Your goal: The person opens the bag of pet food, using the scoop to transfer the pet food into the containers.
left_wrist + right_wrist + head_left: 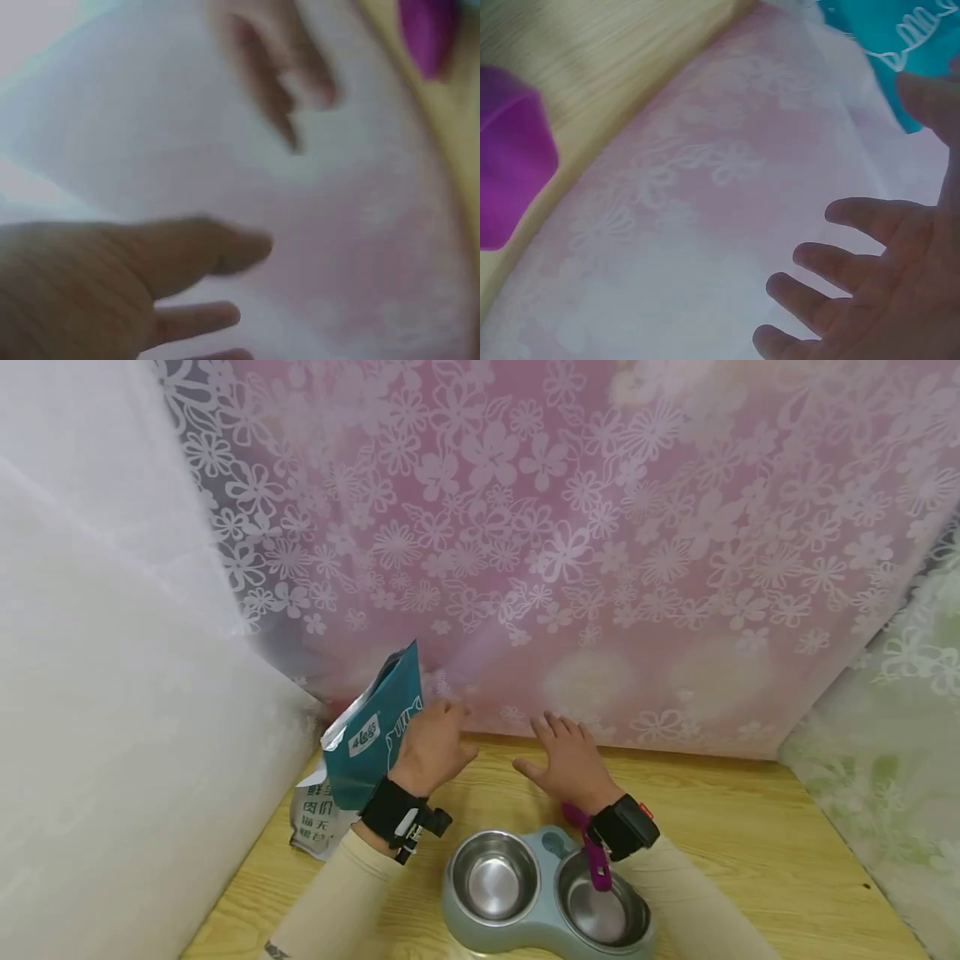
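My left hand [437,745] is raised close beside a teal bag [367,756] marked "4legs", overlapping its right edge in the head view. Its thumb and fingers are extended and hold nothing, as the left wrist view shows. Opposite it, my right hand [572,764] is up with fingers spread and palm bare. Under the right wrist, a purple scoop [597,864] has its handle over the right bowl of a grey-blue double pet bowl [517,923]; the wrist hides its middle. The left steel bowl [497,877] shows a bare metal bottom.
A pale packet [315,818] with dark printed characters is at the teal bag's foot. The wooden table [750,827] meets a pink flowered curtain [525,568] at the back. White sheeting [135,693] closes the left side, and a green patterned sheet [885,760] the right.
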A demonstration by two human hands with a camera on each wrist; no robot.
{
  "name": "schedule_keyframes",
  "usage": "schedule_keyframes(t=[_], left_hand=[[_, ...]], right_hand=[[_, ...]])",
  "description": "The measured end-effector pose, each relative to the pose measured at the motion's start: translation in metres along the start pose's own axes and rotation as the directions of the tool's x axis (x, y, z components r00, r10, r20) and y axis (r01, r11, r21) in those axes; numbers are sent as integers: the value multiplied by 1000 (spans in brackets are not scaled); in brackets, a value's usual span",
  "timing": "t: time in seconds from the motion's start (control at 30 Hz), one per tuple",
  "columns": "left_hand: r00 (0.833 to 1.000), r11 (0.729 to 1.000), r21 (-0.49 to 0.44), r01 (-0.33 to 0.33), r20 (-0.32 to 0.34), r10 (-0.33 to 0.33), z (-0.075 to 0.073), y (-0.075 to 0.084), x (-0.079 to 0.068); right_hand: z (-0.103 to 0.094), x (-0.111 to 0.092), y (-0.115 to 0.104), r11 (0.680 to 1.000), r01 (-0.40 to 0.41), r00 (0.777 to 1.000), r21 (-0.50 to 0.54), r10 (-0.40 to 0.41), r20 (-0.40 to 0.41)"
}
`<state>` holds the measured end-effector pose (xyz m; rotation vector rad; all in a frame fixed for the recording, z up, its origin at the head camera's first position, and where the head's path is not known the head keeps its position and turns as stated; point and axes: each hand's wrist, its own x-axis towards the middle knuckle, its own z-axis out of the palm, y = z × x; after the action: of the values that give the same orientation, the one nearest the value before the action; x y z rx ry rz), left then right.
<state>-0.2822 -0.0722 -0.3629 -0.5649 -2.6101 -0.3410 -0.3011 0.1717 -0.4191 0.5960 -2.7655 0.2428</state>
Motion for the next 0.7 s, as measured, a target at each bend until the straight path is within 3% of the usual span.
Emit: schedule_keyframes(t=[0.17,0.33,0.5,0.6,0.7], left_hand=[[986,993,-105,48,-155,-64,-50,2,-4],[963,982,-155,108,-231,-142,-100,-17,-12],[941,942,-182,282,-137,-308,-129,-49,-24],[920,910,-184,372,-54,-387,-136,-65,-33],[907,891,-178,417,29,-419,-140,-76,-41]], right_hand=[[-6,-11,-8,999,49,998,15,-49,-43],[-11,-16,-17,997,69,997,32,-68,-45],[-14,-17,-22,996,76,996,51,-74,-43],[-15,-17,-25,994,90,995,57,-87,-50],[-14,-16,-27,993,110,992,45,-106,-73]])
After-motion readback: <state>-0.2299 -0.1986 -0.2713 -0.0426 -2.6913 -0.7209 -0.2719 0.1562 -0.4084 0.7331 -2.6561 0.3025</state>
